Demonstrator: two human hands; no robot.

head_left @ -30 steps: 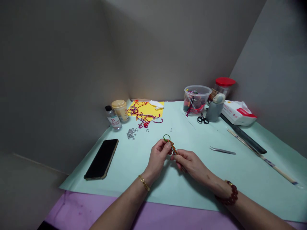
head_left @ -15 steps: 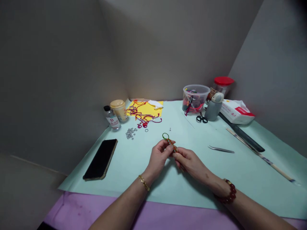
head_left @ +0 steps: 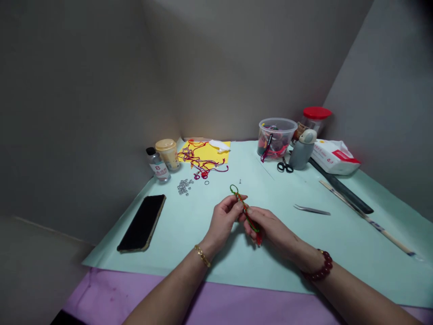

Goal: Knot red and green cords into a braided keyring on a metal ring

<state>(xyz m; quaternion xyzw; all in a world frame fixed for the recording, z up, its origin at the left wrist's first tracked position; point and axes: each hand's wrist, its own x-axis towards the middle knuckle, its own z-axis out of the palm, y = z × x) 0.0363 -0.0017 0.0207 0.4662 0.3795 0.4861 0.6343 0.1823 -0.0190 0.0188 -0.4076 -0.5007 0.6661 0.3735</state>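
Observation:
A red and green braided cord [head_left: 251, 222] with a green loop at its far end runs between my two hands, over the middle of the table. Small silvery beads seem to sit along it, partly hidden by fingers. My left hand [head_left: 226, 217] pinches the cord near the loop between thumb and fingers. Just below, my right hand [head_left: 267, 224] grips the same cord, its thumb on top. Red and green strands hang beneath the right hand. Beyond the loop lie a tiny metal pin [head_left: 240, 181] and a small ring [head_left: 206, 183].
Silvery beads [head_left: 184, 187] lie left, near a phone [head_left: 142, 223], a bottle [head_left: 158, 166] and a lidded cup [head_left: 168, 155]. Red cords [head_left: 206, 168] spread over yellow paper [head_left: 216, 155]. Right are tweezers [head_left: 311, 210], scissors [head_left: 285, 167], a tub [head_left: 277, 140] and a bamboo stick [head_left: 367, 218].
My right thumb and fingers have shifted on the cord, exposing more red and green strands below. The green loop has tilted slightly. My left hand keeps its pinch.

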